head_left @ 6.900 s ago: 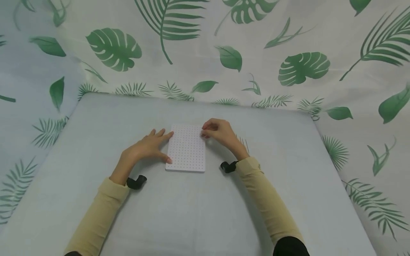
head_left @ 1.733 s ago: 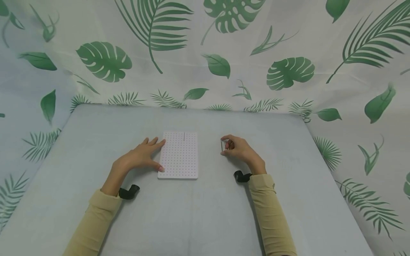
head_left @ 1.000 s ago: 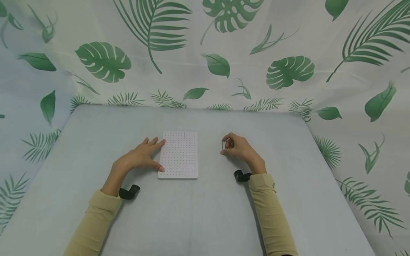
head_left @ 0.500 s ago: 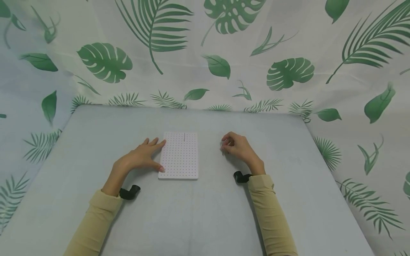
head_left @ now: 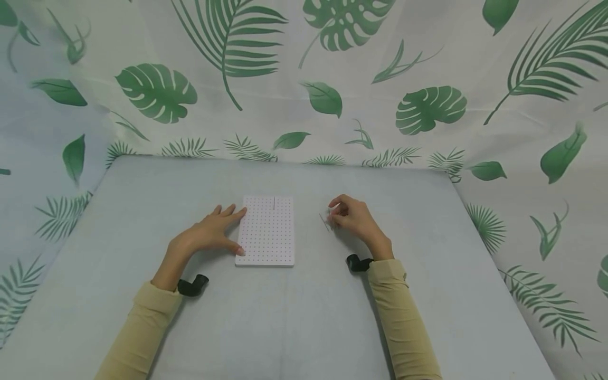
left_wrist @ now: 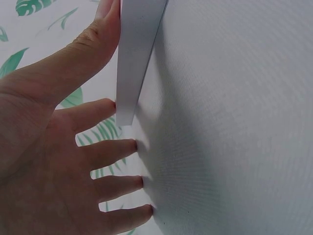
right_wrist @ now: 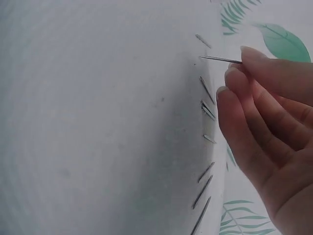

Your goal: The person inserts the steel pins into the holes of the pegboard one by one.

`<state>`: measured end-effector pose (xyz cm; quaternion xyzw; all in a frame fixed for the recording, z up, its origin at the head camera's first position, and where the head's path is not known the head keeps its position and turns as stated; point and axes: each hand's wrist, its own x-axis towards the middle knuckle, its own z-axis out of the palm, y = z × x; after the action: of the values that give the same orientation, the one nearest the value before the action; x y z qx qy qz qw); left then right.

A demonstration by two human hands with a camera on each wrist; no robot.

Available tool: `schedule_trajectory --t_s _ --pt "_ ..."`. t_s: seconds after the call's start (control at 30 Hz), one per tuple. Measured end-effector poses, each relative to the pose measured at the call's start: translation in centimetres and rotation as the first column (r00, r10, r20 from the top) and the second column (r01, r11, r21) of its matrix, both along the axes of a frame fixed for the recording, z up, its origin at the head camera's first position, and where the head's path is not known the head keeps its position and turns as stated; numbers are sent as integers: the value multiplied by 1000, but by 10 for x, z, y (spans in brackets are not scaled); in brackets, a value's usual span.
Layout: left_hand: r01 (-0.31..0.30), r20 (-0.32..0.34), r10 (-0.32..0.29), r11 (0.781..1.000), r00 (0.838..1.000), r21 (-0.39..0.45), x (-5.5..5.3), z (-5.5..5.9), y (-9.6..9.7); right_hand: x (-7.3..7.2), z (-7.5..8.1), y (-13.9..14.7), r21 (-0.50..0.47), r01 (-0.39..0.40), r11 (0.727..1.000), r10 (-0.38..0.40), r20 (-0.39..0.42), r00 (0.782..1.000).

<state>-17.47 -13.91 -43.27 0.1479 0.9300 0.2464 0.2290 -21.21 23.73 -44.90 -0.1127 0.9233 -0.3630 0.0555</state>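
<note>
A white board with rows of small holes (head_left: pixel 266 237) lies on the table. One thin dark pin (head_left: pixel 274 203) shows near its far edge; whether it stands in a hole I cannot tell. My left hand (head_left: pixel 207 229) is spread at the board's left side, thumb and index fingertip touching its edge, the other fingers (left_wrist: pixel 120 185) reaching toward the tabletop. To the right of the board, my right hand (head_left: pixel 349 216) pinches a thin metal pin (right_wrist: pixel 220 59) between thumb and fingers, tip pointing away from the hand. Several similar pins (right_wrist: pixel 202 192) lie beside it in the right wrist view.
Pale cloth covers the wide table (head_left: pixel 228 327). Behind it hangs a white curtain printed with green leaves (head_left: pixel 266 105). A black camera mount (head_left: pixel 192 285) is on the left wrist and another black mount (head_left: pixel 358 263) on the right.
My right hand has left the board's far right edge and is now farther right. A pin now shows on the board. The pinched pin, upright a second ago, is now slanted. My left hand stays put.
</note>
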Motion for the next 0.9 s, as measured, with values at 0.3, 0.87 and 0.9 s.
schedule_trajectory --t_s 0.3,0.87,0.9 --pt "1 0 -1 1000 1000 4 -1 -4 -2 0 2 -4 -64 4 998 -3 23 1000" --pt "-4 11 4 1000 1000 -5 -2 -2 -1 -8 11 -29 -205 -51 977 57 26 998" --pt "-5 12 5 1000 1000 -5 -2 -2 -1 -9 11 -31 -220 -55 974 62 26 998"
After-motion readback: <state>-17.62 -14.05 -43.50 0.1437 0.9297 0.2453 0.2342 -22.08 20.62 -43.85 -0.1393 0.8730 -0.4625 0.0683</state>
